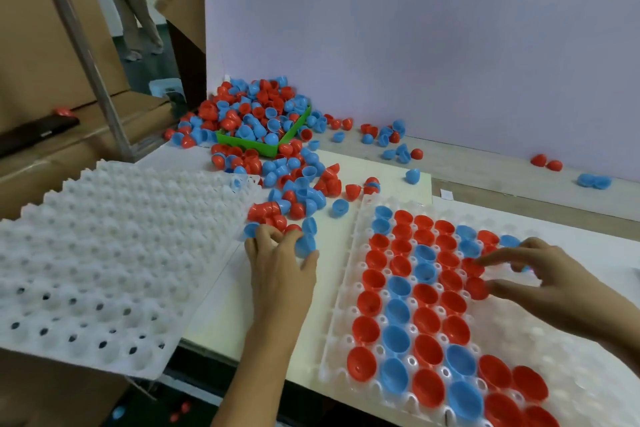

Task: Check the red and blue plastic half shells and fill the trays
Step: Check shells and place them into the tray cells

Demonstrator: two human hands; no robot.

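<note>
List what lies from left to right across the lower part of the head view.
Empty white tray → left hand, picking up a blue half shell → partly filled tray → right hand, fingertips on a red half shell.

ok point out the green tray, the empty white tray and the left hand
green tray (250, 143), head view, front rim
empty white tray (104, 253), head view, bumpy middle
left hand (277, 260), head view, back of the hand

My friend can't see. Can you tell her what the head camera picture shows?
A person's right hand sets a red shell into a white tray partly filled with red and blue shells. The left hand picks a blue shell from a loose pile. An empty tray lies left.
</note>
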